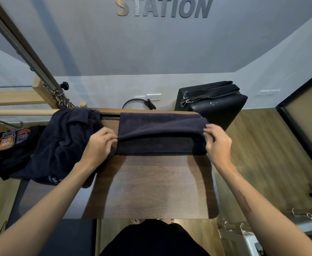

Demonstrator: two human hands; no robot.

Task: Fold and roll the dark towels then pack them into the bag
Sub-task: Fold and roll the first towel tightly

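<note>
A dark navy towel [160, 133] lies folded lengthwise across the far part of the wooden table [151, 187]. Its upper layer is lifted and folded over toward me. My left hand [99, 143] pinches the towel's left end. My right hand [217, 143] pinches its right end. A heap of more dark towels [64, 145] lies crumpled at the table's left side. A black bag with an orange print [5, 146] lies flat at the far left.
A black padded box [212, 102] with straps stands behind the table's right corner. Wooden bars, chains and a spring [57, 95] rise at the back left. Metal clips and a frame [243, 230] sit at the lower right. A wall socket [153, 97] is behind the table.
</note>
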